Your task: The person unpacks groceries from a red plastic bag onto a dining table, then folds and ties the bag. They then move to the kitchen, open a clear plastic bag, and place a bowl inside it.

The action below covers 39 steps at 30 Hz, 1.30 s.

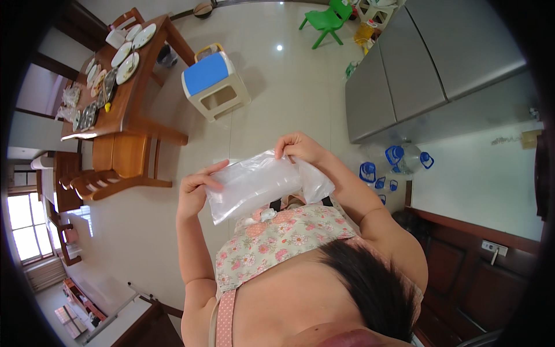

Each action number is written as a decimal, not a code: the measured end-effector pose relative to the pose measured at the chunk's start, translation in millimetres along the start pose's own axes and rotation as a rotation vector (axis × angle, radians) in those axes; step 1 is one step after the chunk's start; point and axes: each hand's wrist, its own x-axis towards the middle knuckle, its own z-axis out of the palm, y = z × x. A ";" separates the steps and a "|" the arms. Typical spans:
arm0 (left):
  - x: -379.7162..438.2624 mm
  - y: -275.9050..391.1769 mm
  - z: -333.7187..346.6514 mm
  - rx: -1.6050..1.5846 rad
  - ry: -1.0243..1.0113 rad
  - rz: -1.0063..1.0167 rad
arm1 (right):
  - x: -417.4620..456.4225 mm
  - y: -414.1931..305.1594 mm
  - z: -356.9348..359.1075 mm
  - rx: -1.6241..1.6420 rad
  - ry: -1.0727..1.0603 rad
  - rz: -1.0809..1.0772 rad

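Observation:
My left hand (200,187) pinches one end of a clear plastic bag (256,180) between thumb and fingers. My right hand (299,145) grips the bag's upper edge near its other end. Held stretched between both hands, the bag looks flat, and a loose flap of the plastic (317,180) hangs beside my right wrist. Behind the bag is the flowered apron (282,247) that I wear. Whether anything lies inside the bag I cannot tell.
A wooden dining table (134,104) with several used plates (128,68) stands at the left, a wooden chair (115,158) beside it. Ahead are a blue-topped plastic stool (207,74) and a green chair (327,19). At right, a grey refrigerator (390,65) stands near large plastic bottles (407,158).

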 end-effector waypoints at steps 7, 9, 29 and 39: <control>135.9 14.4 18.6 -0.540 0.261 -0.159 | 63.1 -61.8 -89.8 -0.429 0.116 -0.230; 173.7 -3.9 20.5 -0.177 0.266 -0.219 | 75.9 -79.7 -116.3 -0.460 0.133 -0.276; 564.2 6.2 -13.4 0.750 0.227 0.287 | 283.1 -214.9 -327.2 -0.597 0.424 0.033; 773.5 -13.4 -101.5 0.043 0.045 -0.056 | 461.8 -301.7 -433.3 0.031 0.344 -0.079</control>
